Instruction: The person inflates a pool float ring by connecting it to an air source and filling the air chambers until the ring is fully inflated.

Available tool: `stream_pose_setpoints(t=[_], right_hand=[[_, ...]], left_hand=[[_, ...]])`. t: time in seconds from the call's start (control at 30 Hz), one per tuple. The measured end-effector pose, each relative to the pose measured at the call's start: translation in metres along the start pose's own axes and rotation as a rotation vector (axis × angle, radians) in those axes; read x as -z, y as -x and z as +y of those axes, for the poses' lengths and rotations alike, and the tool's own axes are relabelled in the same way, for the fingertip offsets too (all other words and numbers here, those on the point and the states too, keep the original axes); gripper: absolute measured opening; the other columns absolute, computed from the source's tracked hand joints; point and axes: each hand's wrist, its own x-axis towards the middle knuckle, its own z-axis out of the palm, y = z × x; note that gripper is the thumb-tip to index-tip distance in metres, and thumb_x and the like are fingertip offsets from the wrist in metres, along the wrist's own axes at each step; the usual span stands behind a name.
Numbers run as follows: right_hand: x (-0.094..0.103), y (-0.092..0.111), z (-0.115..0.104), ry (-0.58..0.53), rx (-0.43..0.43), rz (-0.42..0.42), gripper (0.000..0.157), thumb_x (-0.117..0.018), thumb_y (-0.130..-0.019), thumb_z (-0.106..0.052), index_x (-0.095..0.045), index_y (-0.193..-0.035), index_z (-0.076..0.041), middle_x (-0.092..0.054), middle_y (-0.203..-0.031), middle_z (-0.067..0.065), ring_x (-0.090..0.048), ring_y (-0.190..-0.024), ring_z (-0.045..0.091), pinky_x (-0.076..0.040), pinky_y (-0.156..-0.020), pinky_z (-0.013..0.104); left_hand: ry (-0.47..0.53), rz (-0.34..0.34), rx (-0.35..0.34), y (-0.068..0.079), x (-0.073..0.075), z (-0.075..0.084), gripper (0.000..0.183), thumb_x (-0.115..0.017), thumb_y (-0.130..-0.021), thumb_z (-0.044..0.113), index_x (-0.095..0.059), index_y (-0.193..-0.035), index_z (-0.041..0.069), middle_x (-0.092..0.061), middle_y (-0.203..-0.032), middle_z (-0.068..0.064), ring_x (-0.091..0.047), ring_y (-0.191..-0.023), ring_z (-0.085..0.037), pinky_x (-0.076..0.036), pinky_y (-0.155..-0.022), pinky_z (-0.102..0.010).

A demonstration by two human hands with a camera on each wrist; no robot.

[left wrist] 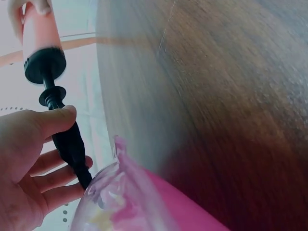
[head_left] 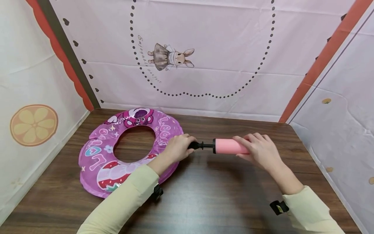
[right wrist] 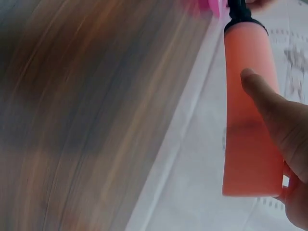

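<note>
A hand air pump with a pink barrel (head_left: 229, 146) and black end fittings is held level over the table. My right hand (head_left: 261, 151) grips the barrel, thumb (right wrist: 267, 94) laid along its side. My left hand (head_left: 176, 148) holds the tapered black end piece (left wrist: 70, 144), thumb on one side and fingers behind. A thin black rod (head_left: 208, 146) shows between that piece and the barrel. The inflated purple swim ring (head_left: 94, 149) lies flat at left, printed with a bear and strawberries. In the left wrist view, the black tip meets the ring's clear edge (left wrist: 103, 197) and its end is hidden.
The brown wooden table (head_left: 204, 201) reaches the patterned cloth walls at the back and both sides. A rabbit drawing (head_left: 170, 57) is on the back cloth (head_left: 219, 39). Each wrist carries a small black camera mount (head_left: 279, 207).
</note>
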Motion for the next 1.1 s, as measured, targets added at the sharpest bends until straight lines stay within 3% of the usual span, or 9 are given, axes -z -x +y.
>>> stream_pose_setpoints(t=[0.1,0.23,0.33,0.37,0.47,0.6,0.7,0.9,1.1], right_hand=[[0.009,0.014,0.019,0.0,-0.011,0.003,0.072,-0.019,-0.084,-0.069,-0.059,-0.118,-0.02,-0.064,-0.089,0.009,-0.058,-0.083,0.031,-0.043,-0.064,0.045],[0.023,0.032,0.042,-0.008,-0.049,-0.012,0.063,-0.036,-0.085,-0.068,-0.059,-0.118,-0.019,-0.064,-0.091,0.011,-0.057,-0.084,0.033,-0.043,-0.068,0.049],[0.025,0.037,0.046,-0.014,-0.065,-0.009,0.064,-0.036,-0.085,-0.068,-0.059,-0.117,-0.018,-0.063,-0.091,0.012,-0.057,-0.085,0.034,-0.043,-0.07,0.05],[0.023,0.036,0.044,-0.012,-0.062,-0.003,0.069,-0.027,-0.085,-0.069,-0.06,-0.116,-0.018,-0.063,-0.09,0.012,-0.057,-0.084,0.034,-0.043,-0.069,0.05],[0.015,0.024,0.03,-0.001,-0.033,0.011,0.072,-0.021,-0.085,-0.069,-0.061,-0.116,-0.017,-0.064,-0.09,0.011,-0.057,-0.084,0.033,-0.043,-0.065,0.048],[0.002,0.001,0.007,0.02,-0.002,0.012,0.053,-0.059,-0.08,-0.058,-0.062,-0.115,-0.018,-0.064,-0.09,0.011,-0.058,-0.085,0.031,-0.042,-0.064,0.045],[-0.005,-0.012,-0.008,0.039,-0.001,0.015,0.055,-0.078,-0.067,-0.043,-0.062,-0.113,-0.019,-0.064,-0.089,0.011,-0.058,-0.085,0.031,-0.043,-0.064,0.045],[-0.013,-0.024,-0.026,0.058,0.003,0.026,0.056,-0.08,-0.065,-0.043,-0.062,-0.112,-0.021,-0.063,-0.088,0.009,-0.057,-0.083,0.029,-0.044,-0.067,0.045],[-0.009,-0.021,-0.02,0.039,-0.006,0.014,0.057,-0.08,-0.064,-0.043,-0.062,-0.114,-0.023,-0.063,-0.09,0.007,-0.057,-0.086,0.029,-0.044,-0.068,0.044]], left_hand=[[-0.001,0.007,-0.008,0.0,-0.001,-0.001,0.033,-0.073,-0.078,0.025,-0.065,-0.109,0.014,-0.065,-0.095,-0.005,-0.064,-0.08,-0.023,-0.053,-0.068,-0.039],[-0.021,0.012,0.001,0.002,-0.002,-0.003,0.033,-0.072,-0.079,0.026,-0.065,-0.109,0.014,-0.065,-0.095,-0.006,-0.064,-0.081,-0.023,-0.053,-0.068,-0.039],[-0.04,0.015,0.008,0.003,-0.002,-0.003,0.032,-0.072,-0.079,0.025,-0.065,-0.109,0.014,-0.065,-0.095,-0.006,-0.064,-0.079,-0.024,-0.053,-0.067,-0.039],[-0.044,0.018,0.003,0.003,-0.002,-0.002,0.032,-0.072,-0.079,0.025,-0.065,-0.109,0.014,-0.065,-0.095,-0.006,-0.064,-0.078,-0.024,-0.053,-0.066,-0.039],[-0.041,0.029,-0.032,0.002,-0.003,0.002,0.032,-0.071,-0.08,0.024,-0.065,-0.11,0.013,-0.065,-0.096,-0.007,-0.064,-0.076,-0.025,-0.053,-0.064,-0.038],[-0.046,0.058,-0.067,0.0,-0.004,0.006,0.033,-0.07,-0.08,0.023,-0.065,-0.11,0.013,-0.065,-0.097,-0.007,-0.064,-0.074,-0.024,-0.054,-0.063,-0.037],[-0.06,0.072,-0.061,0.0,-0.005,0.007,0.032,-0.071,-0.079,0.023,-0.065,-0.108,0.013,-0.065,-0.096,-0.007,-0.064,-0.072,-0.023,-0.053,-0.061,-0.036],[-0.04,0.082,-0.042,0.001,-0.004,0.008,0.03,-0.071,-0.078,0.021,-0.066,-0.106,0.012,-0.065,-0.095,-0.007,-0.063,-0.072,-0.023,-0.053,-0.061,-0.037],[-0.026,0.074,-0.016,0.0,-0.004,0.006,0.031,-0.072,-0.078,0.023,-0.066,-0.106,0.012,-0.065,-0.097,-0.006,-0.064,-0.078,-0.024,-0.053,-0.065,-0.038]])
